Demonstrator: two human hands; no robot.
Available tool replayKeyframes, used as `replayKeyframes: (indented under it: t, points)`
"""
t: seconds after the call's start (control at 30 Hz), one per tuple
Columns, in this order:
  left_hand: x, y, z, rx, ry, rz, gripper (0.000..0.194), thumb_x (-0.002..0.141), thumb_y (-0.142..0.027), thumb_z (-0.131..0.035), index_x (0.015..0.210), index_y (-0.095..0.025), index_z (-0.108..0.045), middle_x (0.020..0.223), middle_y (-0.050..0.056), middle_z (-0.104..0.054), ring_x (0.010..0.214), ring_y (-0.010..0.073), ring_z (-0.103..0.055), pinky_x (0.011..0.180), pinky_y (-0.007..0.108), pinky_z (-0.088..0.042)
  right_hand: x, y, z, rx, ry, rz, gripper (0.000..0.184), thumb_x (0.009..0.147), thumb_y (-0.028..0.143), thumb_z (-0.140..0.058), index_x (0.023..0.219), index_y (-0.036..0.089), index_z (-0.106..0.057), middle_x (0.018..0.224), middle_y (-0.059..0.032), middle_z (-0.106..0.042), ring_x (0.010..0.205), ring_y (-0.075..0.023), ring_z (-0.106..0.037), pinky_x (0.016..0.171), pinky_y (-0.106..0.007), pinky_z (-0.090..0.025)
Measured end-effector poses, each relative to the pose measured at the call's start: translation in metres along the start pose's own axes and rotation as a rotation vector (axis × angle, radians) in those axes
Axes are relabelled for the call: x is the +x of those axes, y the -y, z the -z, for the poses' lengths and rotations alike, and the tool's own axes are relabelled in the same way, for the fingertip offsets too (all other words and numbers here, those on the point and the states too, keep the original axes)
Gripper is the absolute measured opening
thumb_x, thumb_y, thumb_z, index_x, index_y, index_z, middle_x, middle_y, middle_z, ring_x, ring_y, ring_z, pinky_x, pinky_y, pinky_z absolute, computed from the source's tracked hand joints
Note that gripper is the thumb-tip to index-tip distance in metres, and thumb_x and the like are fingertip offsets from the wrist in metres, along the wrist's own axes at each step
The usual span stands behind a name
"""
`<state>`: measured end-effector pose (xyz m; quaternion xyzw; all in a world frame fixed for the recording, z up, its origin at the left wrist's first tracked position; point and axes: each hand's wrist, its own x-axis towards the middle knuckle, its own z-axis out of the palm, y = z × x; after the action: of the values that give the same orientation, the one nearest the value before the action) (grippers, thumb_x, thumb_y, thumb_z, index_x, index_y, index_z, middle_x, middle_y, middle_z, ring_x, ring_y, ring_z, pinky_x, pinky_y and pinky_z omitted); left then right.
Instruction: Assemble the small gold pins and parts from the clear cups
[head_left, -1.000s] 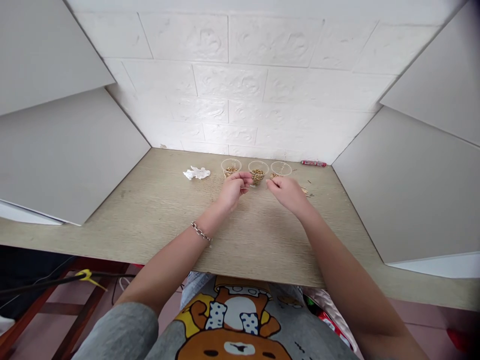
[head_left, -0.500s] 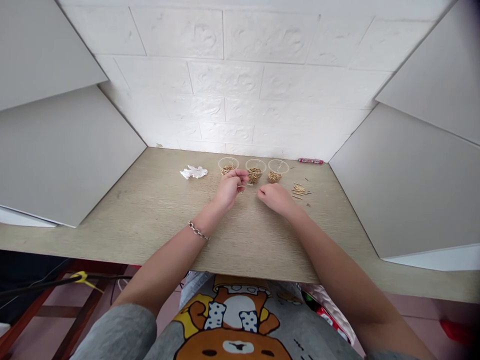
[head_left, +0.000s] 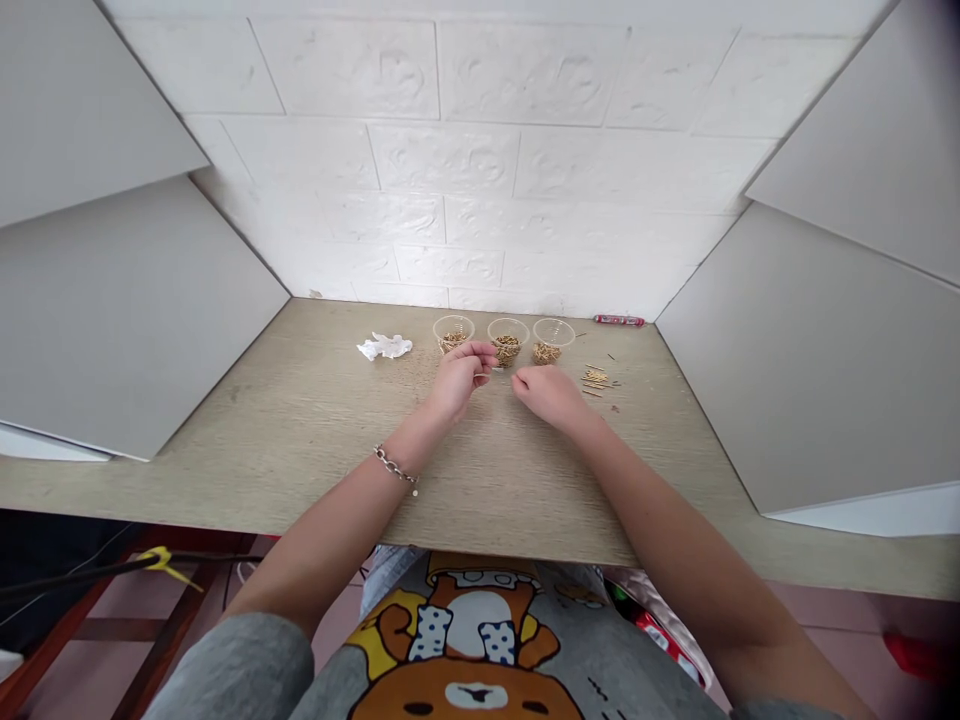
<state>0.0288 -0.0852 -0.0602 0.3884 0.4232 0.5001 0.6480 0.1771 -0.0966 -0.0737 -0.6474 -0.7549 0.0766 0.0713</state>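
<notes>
My left hand (head_left: 460, 381) is just in front of the left and middle clear plastic cups, its fingers bent and closed towards the thumb. To its right, my right hand (head_left: 550, 393) is closed with its fingertips tucked in, facing the left. Whatever either hand pinches is too small or hidden to make out. Behind them stand the left cup (head_left: 454, 332), the middle cup (head_left: 508, 345) and the right cup (head_left: 553, 345), each holding small brownish, stick-like pieces. My left hand covers part of the left cup's front.
A small pile of thin sticks (head_left: 596, 378) lies right of my right hand. Crumpled white tissue (head_left: 385, 346) is at the left, with fine crumbs beside it. A red tube-shaped packet (head_left: 619, 320) lies by the wall. Grey panels (head_left: 142, 310) flank the wooden table (head_left: 315, 400).
The camera view has shifted slightly. Both hands keep almost the same place and pose in front of the cups.
</notes>
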Motion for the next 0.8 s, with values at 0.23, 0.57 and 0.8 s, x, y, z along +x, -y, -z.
replayKeyframes:
  t: [0.23, 0.57, 0.8]
  points:
    - [-0.0002, 0.0014, -0.0008, 0.035, 0.011, -0.009, 0.026, 0.051, -0.004, -0.042, 0.067, -0.015, -0.06, 0.064, 0.0, -0.057, 0.057, 0.0077, -0.046, 0.055, 0.019, -0.036, 0.0017, -0.0012, -0.0015, -0.007, 0.016, -0.014, 0.036, 0.089, 0.028, -0.033, 0.073, 0.016, -0.063, 0.082, -0.0084, -0.066, 0.068, -0.0162, -0.054, 0.055, -0.027, -0.026]
    - [-0.0025, 0.0018, -0.0014, 0.055, 0.019, -0.023, 0.026, 0.053, -0.005, -0.042, 0.068, -0.015, -0.061, 0.064, 0.0, -0.058, 0.058, 0.0071, -0.047, 0.057, 0.019, -0.036, -0.0001, 0.0021, -0.0014, -0.01, -0.01, 0.004, 0.037, 0.091, 0.029, -0.031, 0.075, 0.016, -0.061, 0.083, -0.0085, -0.066, 0.071, -0.017, -0.054, 0.055, -0.028, -0.025]
    - [-0.0045, -0.0025, -0.0018, 0.155, 0.034, -0.08, 0.026, 0.056, -0.005, -0.042, 0.069, -0.015, -0.062, 0.066, 0.001, -0.059, 0.06, 0.0084, -0.048, 0.058, 0.02, -0.036, -0.0015, 0.0034, 0.0001, -0.002, -0.124, -0.008, 0.04, 0.094, 0.033, -0.026, 0.08, 0.017, -0.061, 0.085, -0.0081, -0.066, 0.075, -0.0174, -0.056, 0.056, -0.027, -0.027]
